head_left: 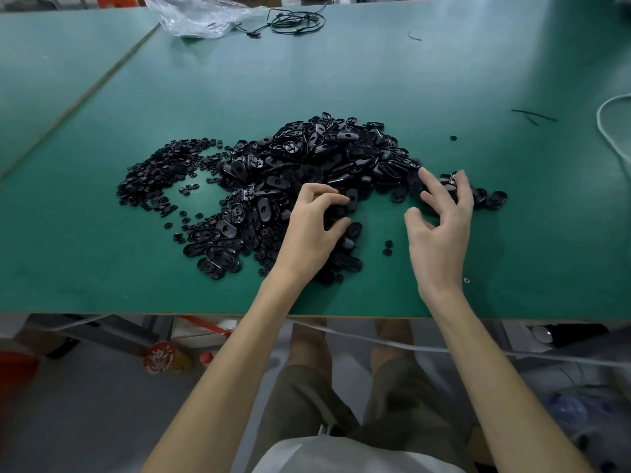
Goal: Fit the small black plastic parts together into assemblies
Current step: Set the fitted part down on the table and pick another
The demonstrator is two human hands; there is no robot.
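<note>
1. Green bench [444, 80]: a pile of oval parts [327, 148] lies mid-bench. It spreads toward the near edge.
2. A heap of small round parts [160, 169] touches the pile on the side toward the left edge.
3. Left hand [314, 230] is at the near side of the pile. Its fingers [324, 191] are curled, and the thumb and fingertips pinch a black part [338, 213]. The part's shape is not clear.
4. Right hand [440, 240] is over the right end of the pile. Its fingers [433, 186] are spread and hold nothing; the tips are blurred.
5. Two loose round parts [388, 247] lie between the hands.
6. At the far edge are a clear plastic bag [201, 15] and a coiled black cable [297, 20].
7. A white cable [607, 131] lies at the right edge.
</note>
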